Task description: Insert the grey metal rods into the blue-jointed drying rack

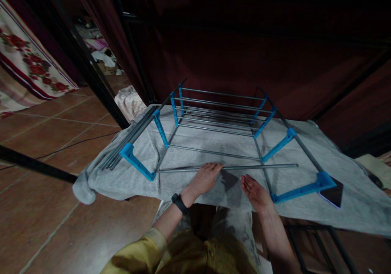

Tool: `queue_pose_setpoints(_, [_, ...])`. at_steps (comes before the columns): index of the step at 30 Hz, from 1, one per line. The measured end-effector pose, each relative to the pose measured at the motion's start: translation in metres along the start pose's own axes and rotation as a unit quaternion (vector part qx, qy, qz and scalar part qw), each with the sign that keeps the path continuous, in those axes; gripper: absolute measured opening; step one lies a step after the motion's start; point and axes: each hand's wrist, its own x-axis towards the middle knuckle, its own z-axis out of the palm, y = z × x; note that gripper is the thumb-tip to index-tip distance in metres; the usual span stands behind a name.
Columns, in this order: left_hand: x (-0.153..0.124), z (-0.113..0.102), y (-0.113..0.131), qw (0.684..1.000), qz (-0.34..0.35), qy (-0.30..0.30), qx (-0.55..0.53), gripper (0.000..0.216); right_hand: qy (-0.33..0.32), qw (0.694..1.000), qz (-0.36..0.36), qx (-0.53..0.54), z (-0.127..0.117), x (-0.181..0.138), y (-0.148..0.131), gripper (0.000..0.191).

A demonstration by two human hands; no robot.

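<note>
The person's left hand is laid over a slim grey metal rod, its fingers close together and bent down across the rod, apparently gripping it; the thumb and the underside of that grasp are hidden. The rod lies crosswise at the near side of an open rack frame of grey metal tubes and bright blue plastic brackets, its left end next to the foot of the near-left blue bracket and its right end reaching past the frame's right lower tube. The right hand is just beside it on the near side, palm partly turned up, fingers loosely spread and slightly curled, with nothing in them; the near-right blue bracket stands close by. Farther back, several parallel tubes already span the frame between the far brackets. A bundle of loose grey metal tubes lies along the left side, beside the left-hand brackets. All this rests on a tabletop covered with soft grey cloth. A dark, flat, phone-like rectangle lies at the right, partly behind the near-right bracket. The left wrist wears a black wristband, below a mustard-yellow sleeve. Beyond the tabletop rises a dark red panel, with brown floor tiles to the left.
</note>
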Motion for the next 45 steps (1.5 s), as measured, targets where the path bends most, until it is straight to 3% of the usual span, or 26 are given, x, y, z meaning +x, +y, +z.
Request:
queue_pose_setpoints(7, [-0.010, 0.015, -0.030, 1.000, 0.002, 0.005, -0.001, 0.054, 0.009, 0.999, -0.041, 0.019, -0.006, 0.006, -0.001, 0.017])
queue_pose_setpoints(12, [-0.016, 0.022, -0.042, 0.993, -0.035, 0.041, -0.101, 0.049, 0.015, 0.998, -0.052, 0.028, -0.017, 0.012, -0.001, 0.023])
queue_pose_setpoints(16, [-0.016, 0.023, -0.049, 0.989, -0.036, 0.053, -0.132, 0.045, 0.046, 0.995, -0.079, 0.027, -0.027, 0.021, 0.005, 0.017])
queue_pose_setpoints(21, [-0.016, 0.021, -0.061, 0.996, 0.029, 0.079, 0.012, 0.032, 0.068, 0.992, -0.108, 0.024, -0.037, 0.030, 0.014, 0.020])
queue_pose_setpoints(24, [-0.016, 0.015, -0.068, 0.977, 0.045, -0.004, 0.207, 0.035, 0.080, 0.990, -0.112, 0.028, -0.041, 0.035, 0.015, 0.016])
queue_pose_setpoints(26, [-0.017, 0.010, -0.071, 0.942, 0.046, -0.071, 0.324, 0.040, 0.091, 0.989, -0.109, 0.033, -0.043, 0.038, 0.013, 0.010])
queue_pose_setpoints(28, [-0.018, 0.004, -0.072, 0.913, 0.045, -0.095, 0.395, 0.043, 0.102, 0.989, -0.102, 0.041, -0.043, 0.041, 0.012, 0.005])
queue_pose_setpoints(31, [-0.021, -0.004, -0.075, 0.896, 0.042, -0.092, 0.433, 0.040, 0.110, 0.988, -0.094, 0.047, -0.045, 0.044, 0.009, 0.007])
queue_pose_setpoints(36, [-0.026, -0.015, -0.080, 0.896, 0.010, -0.074, 0.438, 0.030, 0.119, 0.988, -0.097, 0.035, -0.049, 0.048, 0.006, 0.009])
queue_pose_setpoints(45, [-0.039, -0.028, -0.091, 0.892, -0.043, -0.029, 0.448, 0.031, 0.127, 0.984, -0.118, 0.039, -0.056, 0.057, 0.000, 0.010])
